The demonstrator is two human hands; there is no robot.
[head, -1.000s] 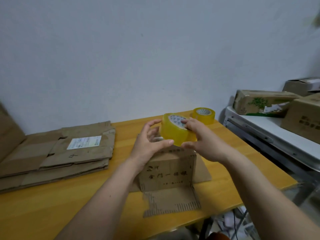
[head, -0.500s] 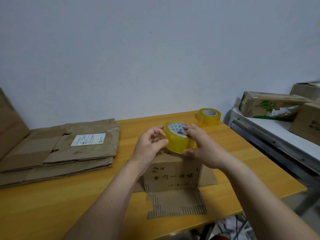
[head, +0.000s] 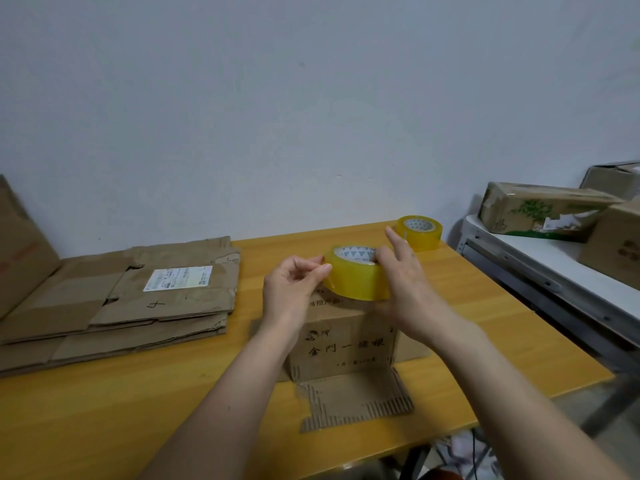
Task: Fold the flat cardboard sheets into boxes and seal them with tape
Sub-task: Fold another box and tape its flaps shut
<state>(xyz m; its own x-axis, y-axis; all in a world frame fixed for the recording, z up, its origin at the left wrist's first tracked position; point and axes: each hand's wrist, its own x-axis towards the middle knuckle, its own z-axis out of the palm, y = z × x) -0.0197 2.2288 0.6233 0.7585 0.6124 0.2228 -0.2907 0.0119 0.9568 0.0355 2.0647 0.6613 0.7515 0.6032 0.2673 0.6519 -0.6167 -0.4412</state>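
Both hands meet over a small folded box (head: 343, 341) near the wooden table's (head: 104, 427) front edge. The right hand (head: 403, 282) clasps a yellow tape roll (head: 356, 277) just above the box top, index finger raised; the left hand (head: 294, 289) pinches thumb to fingertip at the roll's left rim — presumably the tape end (too small to tell). Flat cardboard sheets (head: 138, 306) lie stacked far left — a second tape roll (head: 419, 232) sits at the far right edge
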